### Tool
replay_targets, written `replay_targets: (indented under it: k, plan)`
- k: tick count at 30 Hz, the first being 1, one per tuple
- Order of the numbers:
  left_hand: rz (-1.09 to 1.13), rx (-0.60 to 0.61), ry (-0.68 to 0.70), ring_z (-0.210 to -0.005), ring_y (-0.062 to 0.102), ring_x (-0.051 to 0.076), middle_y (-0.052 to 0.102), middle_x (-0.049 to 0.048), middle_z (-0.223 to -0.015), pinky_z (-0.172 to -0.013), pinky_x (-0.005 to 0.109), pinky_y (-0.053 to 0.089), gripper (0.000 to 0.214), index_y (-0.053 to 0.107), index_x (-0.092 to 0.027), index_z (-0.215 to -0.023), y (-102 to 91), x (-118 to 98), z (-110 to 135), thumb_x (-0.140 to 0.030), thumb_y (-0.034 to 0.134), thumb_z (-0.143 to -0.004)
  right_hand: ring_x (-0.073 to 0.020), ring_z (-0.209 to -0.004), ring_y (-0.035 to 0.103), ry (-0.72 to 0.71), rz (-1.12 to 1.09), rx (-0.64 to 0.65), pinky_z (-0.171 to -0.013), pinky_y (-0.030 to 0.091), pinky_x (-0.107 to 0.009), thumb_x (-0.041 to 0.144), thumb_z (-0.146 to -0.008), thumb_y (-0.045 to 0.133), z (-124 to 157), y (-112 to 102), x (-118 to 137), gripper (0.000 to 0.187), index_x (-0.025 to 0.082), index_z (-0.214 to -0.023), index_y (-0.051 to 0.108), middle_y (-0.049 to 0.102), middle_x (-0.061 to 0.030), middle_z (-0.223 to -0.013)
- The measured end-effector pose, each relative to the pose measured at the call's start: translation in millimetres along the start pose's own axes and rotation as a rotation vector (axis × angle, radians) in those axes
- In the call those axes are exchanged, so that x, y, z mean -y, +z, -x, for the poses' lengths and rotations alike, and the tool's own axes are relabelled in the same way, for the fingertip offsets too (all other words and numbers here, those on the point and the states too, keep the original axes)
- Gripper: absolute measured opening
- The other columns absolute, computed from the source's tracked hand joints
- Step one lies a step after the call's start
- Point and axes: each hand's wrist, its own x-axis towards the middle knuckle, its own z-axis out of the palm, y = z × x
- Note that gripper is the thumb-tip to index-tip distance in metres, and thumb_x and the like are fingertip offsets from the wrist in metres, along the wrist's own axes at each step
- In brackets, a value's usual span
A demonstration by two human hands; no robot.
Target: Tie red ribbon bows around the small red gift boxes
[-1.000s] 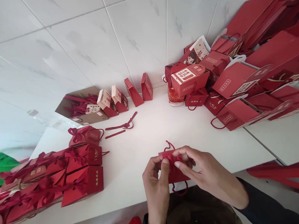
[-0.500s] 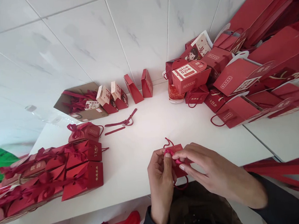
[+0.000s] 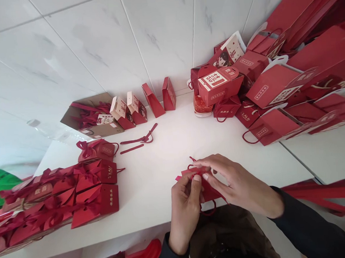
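Near the table's front edge, a small red gift box with cord handles sits under both hands. My left hand pinches a red ribbon between thumb and forefinger on top of the box, and a ribbon end pokes out at its left. From the right, my right hand reaches over the box. Its thumb and fingertips close on the ribbon beside my left thumb, partly covering the knot. Much of the box top is hidden by my fingers.
Ribbon-tied red boxes stand in rows at the left. Loose ribbon strips lie mid-table, before a cardboard box of ribbons. Several small cartons stand by the tiled wall. Red boxes and bags are piled at the right.
My right hand has shifted up and to the left, its fingers now over the far side of the ribbon. A ribbon end has appeared left of my left hand, which stays nearly in place.
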Motion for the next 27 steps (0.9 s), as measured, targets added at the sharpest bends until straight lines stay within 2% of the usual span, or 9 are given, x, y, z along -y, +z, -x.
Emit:
replay_targets:
  k: [5,10,12,14,16,18,21,24,27]
  plan:
    - [0.043,0.032,-0.059,-0.054,0.047,0.011,0.06,0.0002,-0.067,-0.053,0.023,0.039,0.038,0.077,-0.016,-0.095,-2.3,-2,-3,-0.051,0.064,-0.093,-0.02,-0.097,0.07,0.057,-0.001,-0.021,-0.085,0.058,-0.036,0.012,-0.099,0.049,0,4,-4,0.02,0.025,-0.104,0.064,0.073,-0.004,-0.099]
    - [0.085,0.021,-0.091,-0.052,0.051,0.009,0.064,0.0008,-0.07,-0.055,0.023,0.041,0.035,0.076,-0.015,-0.093,-3.2,-7,-4,-0.048,0.064,-0.094,-0.0196,-0.097,0.066,0.083,-0.005,-0.057,-0.086,0.056,-0.036,0.016,-0.102,0.049,5,6,-3,0.013,0.024,-0.099,0.059,0.067,-0.0047,-0.1]
    - [0.108,0.011,-0.107,-0.053,0.052,0.009,0.065,0.0009,-0.071,-0.056,0.022,0.041,0.034,0.076,-0.014,-0.094,-3.6,-8,-5,-0.046,0.064,-0.095,-0.0206,-0.099,0.065,0.093,-0.005,-0.071,-0.088,0.056,-0.038,0.02,-0.103,0.049,8,7,-2,0.009,0.025,-0.104,0.057,0.067,-0.0054,-0.103]
    - [0.13,0.013,-0.124,-0.053,0.052,0.009,0.066,0.001,-0.071,-0.057,0.023,0.042,0.034,0.076,-0.014,-0.094,-4.0,-10,-5,-0.046,0.065,-0.094,-0.0221,-0.101,0.065,0.092,-0.012,-0.07,-0.088,0.056,-0.04,0.022,-0.102,0.052,8,9,-2,0.014,0.025,-0.115,0.056,0.067,-0.0066,-0.108]
    - [0.127,0.026,-0.13,-0.053,0.052,0.009,0.066,0.0013,-0.071,-0.057,0.023,0.042,0.035,0.076,-0.014,-0.089,-4.0,-12,-5,-0.047,0.066,-0.093,-0.0229,-0.102,0.065,0.085,-0.027,-0.061,-0.088,0.057,-0.04,0.023,-0.102,0.054,7,10,-2,0.017,0.026,-0.118,0.057,0.067,-0.0071,-0.109]
    - [0.108,0.038,-0.129,-0.053,0.052,0.009,0.066,0.0016,-0.07,-0.057,0.023,0.042,0.037,0.075,-0.014,-0.082,-3.9,-14,-5,-0.049,0.067,-0.091,-0.0225,-0.101,0.065,0.08,-0.043,-0.055,-0.087,0.057,-0.039,0.022,-0.102,0.053,5,12,-2,0.009,0.026,-0.108,0.06,0.066,-0.0065,-0.105]
    - [0.093,0.048,-0.136,-0.052,0.052,0.009,0.066,0.0017,-0.07,-0.056,0.024,0.041,0.039,0.074,-0.014,-0.077,-4.3,-16,-5,-0.05,0.066,-0.091,-0.0215,-0.097,0.064,0.089,-0.051,-0.069,-0.087,0.056,-0.039,0.02,-0.103,0.05,4,13,-2,0.01,0.024,-0.097,0.057,0.063,-0.006,-0.1]
    - [0.125,0.049,-0.148,-0.052,0.051,0.009,0.064,0.0005,-0.066,-0.057,0.024,0.041,0.037,0.074,-0.015,-0.082,-5.7,-15,-4,-0.048,0.064,-0.093,-0.0219,-0.101,0.063,0.085,-0.067,-0.08,-0.091,0.054,-0.04,0.021,-0.104,0.048,7,13,-1,0.009,0.024,-0.098,0.054,0.061,-0.0066,-0.102]
    - [0.185,0.063,-0.163,-0.054,0.051,0.011,0.059,-0.002,-0.059,-0.058,0.024,0.04,0.033,0.072,-0.016,-0.088,-7.5,-12,-4,-0.047,0.062,-0.095,-0.0234,-0.117,0.06,0.054,-0.096,-0.026,-0.099,0.052,-0.041,0.021,-0.103,0.05,13,13,-3,0.009,0.025,-0.099,0.056,0.062,-0.0076,-0.111]
